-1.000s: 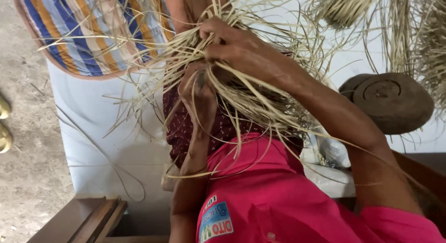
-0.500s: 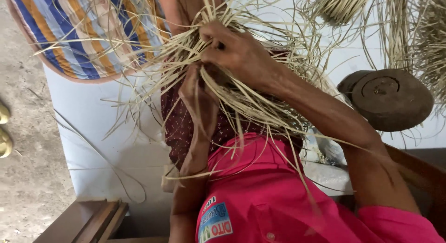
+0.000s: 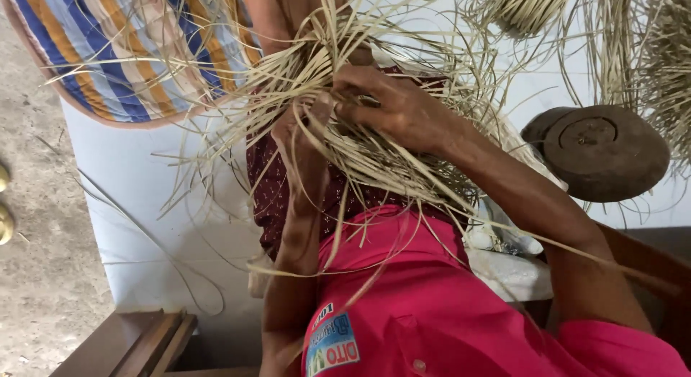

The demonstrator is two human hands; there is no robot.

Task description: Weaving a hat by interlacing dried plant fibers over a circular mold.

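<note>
Head view: both hands, left hand (image 3: 306, 136) and right hand (image 3: 392, 107), grip pale straw strips (image 3: 374, 161).

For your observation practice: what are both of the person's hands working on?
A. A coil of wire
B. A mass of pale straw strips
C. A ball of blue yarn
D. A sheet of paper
B: the left hand and the right hand both grip the tangled pale straw strips.

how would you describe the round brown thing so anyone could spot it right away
Start at the pale sheet spread under the work and go to its right side, past the forearm of the hand gripping the straw. There lies the wooden disc, dark brown and round with a ring cut into its face, the only solid thing among loose pale strands.
</note>
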